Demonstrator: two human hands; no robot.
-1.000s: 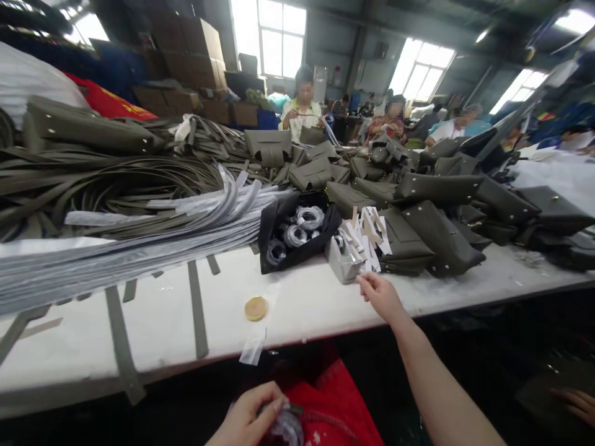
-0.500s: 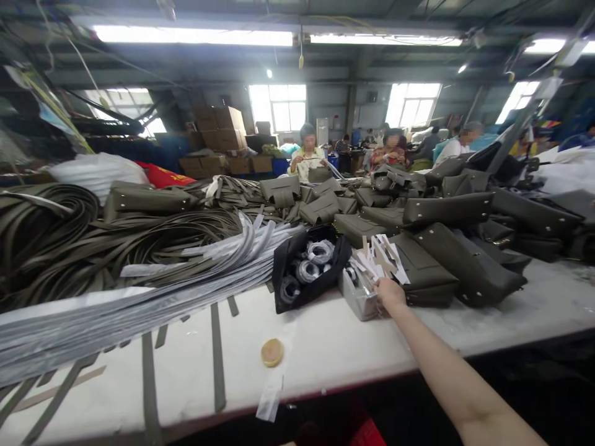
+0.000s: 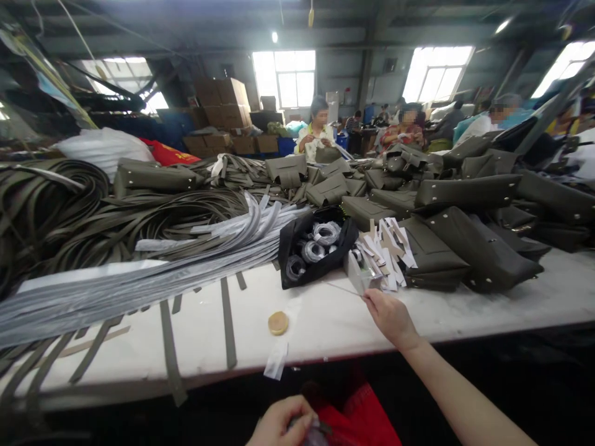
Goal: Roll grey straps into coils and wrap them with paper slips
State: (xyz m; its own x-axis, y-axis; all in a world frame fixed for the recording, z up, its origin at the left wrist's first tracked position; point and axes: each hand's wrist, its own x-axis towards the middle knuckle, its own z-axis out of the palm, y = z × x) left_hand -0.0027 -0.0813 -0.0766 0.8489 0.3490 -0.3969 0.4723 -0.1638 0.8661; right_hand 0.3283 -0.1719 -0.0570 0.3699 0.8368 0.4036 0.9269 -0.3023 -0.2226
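Observation:
My right hand (image 3: 389, 314) pinches one end of a thin strip (image 3: 343, 288) that reaches left over the white table. Just beyond it stands a small clear box (image 3: 361, 277), with white and tan strips (image 3: 388, 251) heaped beside it. At the bottom edge, my left hand (image 3: 286, 422) is closed on a dark and clear piece, partly out of frame, that I cannot make out. A black bag (image 3: 297, 282) holding wrapped coils (image 3: 312, 251) lies left of the box. A yellow tape roll (image 3: 277, 323) rests on the table (image 3: 316, 328).
Long grey strips (image 3: 139, 288) and dark olive straps (image 3: 186, 229) cover the left side. Olive bags (image 3: 478, 254) pile up on the right. Some straps hang over the front edge. Across the table a person (image 3: 320, 133) sits working, with others behind.
My right hand has come away from the box towards me, now with the thin strip. My left hand has come into view at the bottom. The view has tilted down.

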